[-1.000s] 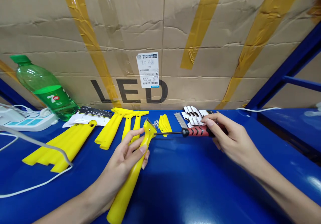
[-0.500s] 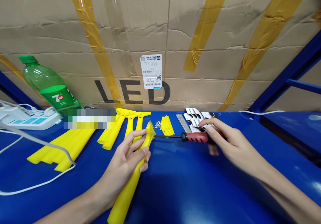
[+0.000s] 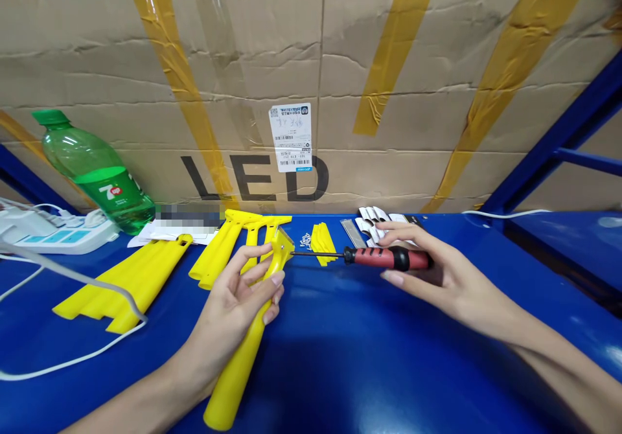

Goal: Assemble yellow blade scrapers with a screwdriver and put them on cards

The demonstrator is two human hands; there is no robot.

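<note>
My left hand [image 3: 245, 291] is wrapped round a yellow tubular handle [image 3: 236, 376], tilted with its narrow head up. A metal piece with a screw shows at that head. The tip of a screwdriver [image 3: 374, 256] with a red and black grip touches the head from the right, its shaft level. Around the grip's rear end is my right hand [image 3: 447, 278], thumb below and fingers above, the palm against the end. The fingers look loosely spread, with the index finger raised off the grip.
Several yellow handles [image 3: 131, 278] lie at the left, more [image 3: 221, 246] at centre. Behind are screws [image 3: 306, 241], small yellow parts [image 3: 322, 243], metal blades [image 3: 354, 234] and white-wrapped pieces [image 3: 372, 223]. A green bottle [image 3: 97, 175], power strip [image 3: 63, 234] and cable [image 3: 72, 363] stand left; a cardboard box [image 3: 413, 162] is behind.
The handle and screwdriver have shifted slightly left and up. My right thumb has dropped below the grip and its fingers have spread, showing more of the screwdriver.
</note>
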